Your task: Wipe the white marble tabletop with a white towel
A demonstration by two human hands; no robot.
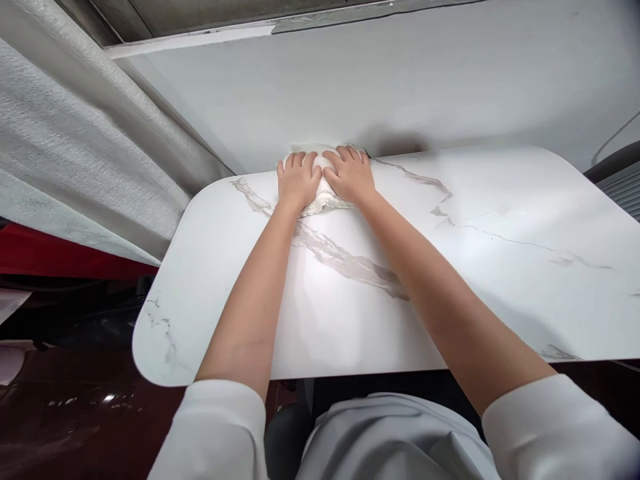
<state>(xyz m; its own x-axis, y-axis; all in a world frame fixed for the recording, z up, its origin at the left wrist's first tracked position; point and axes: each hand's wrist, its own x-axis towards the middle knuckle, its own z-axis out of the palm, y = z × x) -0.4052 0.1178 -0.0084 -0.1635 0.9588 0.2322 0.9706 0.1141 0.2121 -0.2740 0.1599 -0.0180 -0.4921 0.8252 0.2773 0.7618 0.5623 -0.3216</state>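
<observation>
Both my arms reach across a white marble-patterned table (500, 267) to its far edge. My left hand (297, 179) and my right hand (351, 175) lie side by side on a white crumpled cloth (325, 197), fingers curled over it and pressing it down against the tabletop near the wall. Most of the cloth is hidden under my hands; only a bit shows between and below them.
A grey wall stands right behind the table's far edge. A pale textured curtain (75, 147) hangs at the left. Dark red floor (75, 400) lies below the table's left end. A dark chair part (620, 173) shows at the right edge.
</observation>
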